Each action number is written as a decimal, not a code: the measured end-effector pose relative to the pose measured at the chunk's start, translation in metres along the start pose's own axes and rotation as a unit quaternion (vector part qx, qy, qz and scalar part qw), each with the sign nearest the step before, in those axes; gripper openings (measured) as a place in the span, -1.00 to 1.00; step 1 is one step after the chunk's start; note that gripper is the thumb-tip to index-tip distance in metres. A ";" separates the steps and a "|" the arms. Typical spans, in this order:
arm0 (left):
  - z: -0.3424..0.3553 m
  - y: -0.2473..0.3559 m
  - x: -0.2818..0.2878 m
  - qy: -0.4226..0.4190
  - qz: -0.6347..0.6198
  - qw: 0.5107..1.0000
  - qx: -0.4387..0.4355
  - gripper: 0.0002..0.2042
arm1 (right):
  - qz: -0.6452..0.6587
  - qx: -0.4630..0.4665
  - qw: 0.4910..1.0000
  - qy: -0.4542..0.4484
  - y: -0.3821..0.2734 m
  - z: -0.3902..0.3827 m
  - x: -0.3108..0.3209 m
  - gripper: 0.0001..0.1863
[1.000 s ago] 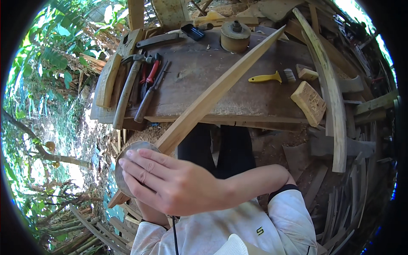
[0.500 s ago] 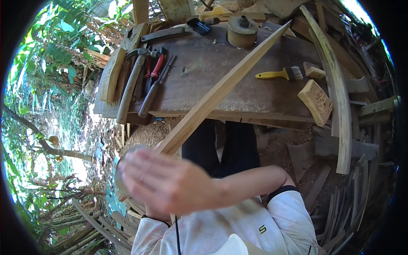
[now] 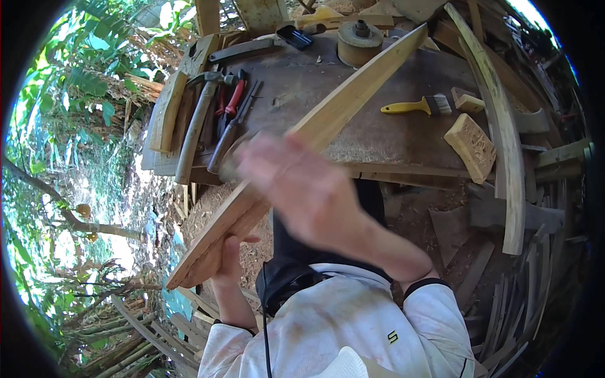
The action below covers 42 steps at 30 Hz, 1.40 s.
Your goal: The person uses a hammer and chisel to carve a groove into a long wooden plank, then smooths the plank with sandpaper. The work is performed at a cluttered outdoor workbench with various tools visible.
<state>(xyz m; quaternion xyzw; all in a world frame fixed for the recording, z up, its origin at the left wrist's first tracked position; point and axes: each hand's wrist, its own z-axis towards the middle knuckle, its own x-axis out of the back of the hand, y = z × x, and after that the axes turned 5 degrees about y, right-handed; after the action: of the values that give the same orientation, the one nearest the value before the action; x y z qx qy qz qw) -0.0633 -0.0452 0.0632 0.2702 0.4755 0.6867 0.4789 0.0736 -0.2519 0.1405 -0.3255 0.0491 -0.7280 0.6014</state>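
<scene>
A long tapering wooden plank [image 3: 359,101] slants from near my lap up over the workbench, its far tip close to a round, drum-like block [image 3: 360,44]. My left hand [image 3: 228,264] grips its lower end from underneath, some fingers hidden behind the wood. Across the plank's middle lies my right hand [image 3: 302,183], smeared by motion. Under those fingers a flat, rounded greyish piece [image 3: 232,161] pokes out past the plank's left edge; its kind is unclear.
On the bench's left lie a hammer [image 3: 196,126], red-handled pliers [image 3: 234,96] and a dark-handled tool [image 3: 224,145]. A yellow paintbrush [image 3: 406,108] and wood blocks [image 3: 471,148] rest at right, beside a long curved pole [image 3: 506,138]. Wood strips [image 3: 517,302] are piled lower right.
My right hand has slid up and rightward along the plank with the greyish piece. The plank has rolled, showing a broader face, and my left hand has come into sight.
</scene>
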 end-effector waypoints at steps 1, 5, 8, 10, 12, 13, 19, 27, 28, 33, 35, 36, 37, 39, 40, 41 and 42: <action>-0.001 0.001 0.001 -0.008 -0.003 1.000 -0.002 -0.56 | -0.036 -0.018 0.999 0.005 0.020 0.004 0.007 -0.70; -0.004 -0.004 0.002 -0.004 -0.014 1.000 0.007 -0.56 | -0.102 -0.053 0.992 0.054 0.042 0.001 0.008 -0.70; -0.001 -0.001 -0.002 0.024 -0.009 0.999 0.029 -0.55 | -0.007 0.004 0.999 0.038 -0.007 -0.012 -0.021 -0.68; -0.001 0.003 -0.005 0.033 0.001 0.999 0.029 -0.54 | -0.030 0.013 0.999 0.032 0.010 -0.010 -0.011 -0.65; 0.000 0.005 -0.007 0.035 0.007 0.999 0.027 -0.53 | -0.069 -0.018 0.996 0.048 0.041 -0.004 0.002 -0.60; 0.001 0.004 -0.010 0.034 0.002 0.999 0.032 -0.53 | -0.098 -0.035 0.993 0.062 0.043 -0.008 -0.001 -0.59; 0.003 0.002 -0.016 0.053 -0.029 0.997 0.051 -0.53 | 0.009 -0.035 0.999 0.010 -0.008 -0.029 -0.020 -0.61; 0.001 0.006 -0.016 0.014 0.000 0.999 0.051 -0.52 | -0.078 -0.031 0.994 0.067 0.005 -0.033 -0.020 -0.58; 0.002 0.005 -0.017 0.013 0.002 0.999 0.051 -0.52 | -0.040 -0.002 0.998 0.038 -0.009 -0.032 -0.019 -0.63; -0.002 -0.004 -0.002 -0.025 0.087 0.996 0.013 -0.52 | -0.083 0.001 0.993 0.084 0.026 -0.002 -0.002 -0.69; -0.001 -0.007 0.000 -0.029 0.100 0.995 0.000 -0.52 | -0.082 -0.013 0.994 0.065 0.005 0.006 0.002 -0.71; 0.000 -0.007 0.001 -0.024 0.094 0.995 -0.007 -0.52 | -0.013 0.030 0.998 0.061 -0.021 0.010 -0.005 -0.72; 0.001 -0.007 0.001 -0.013 0.085 0.996 -0.013 -0.52 | 0.053 0.041 0.997 0.029 -0.046 0.006 -0.012 -0.70; 0.004 -0.005 0.002 -0.002 0.077 0.997 -0.020 -0.53 | 0.109 0.090 0.990 0.021 -0.095 -0.005 -0.036 -0.67; 0.006 -0.005 0.004 0.001 0.068 0.997 -0.021 -0.53 | 0.102 0.121 0.987 0.014 -0.110 -0.003 -0.042 -0.65; 0.008 -0.004 0.006 0.000 0.063 0.998 -0.019 -0.53 | 0.102 0.124 0.987 0.013 -0.109 -0.004 -0.046 -0.65; 0.011 -0.004 0.009 0.002 0.059 0.998 -0.020 -0.53 | 0.102 0.128 0.987 0.011 -0.105 -0.004 -0.051 -0.64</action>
<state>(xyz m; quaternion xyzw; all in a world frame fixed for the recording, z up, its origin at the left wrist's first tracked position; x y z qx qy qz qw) -0.0563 -0.0326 0.0633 0.2871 0.4459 0.7234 0.4422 -0.0138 -0.1785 0.1647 -0.2312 -0.0045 -0.6669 0.7083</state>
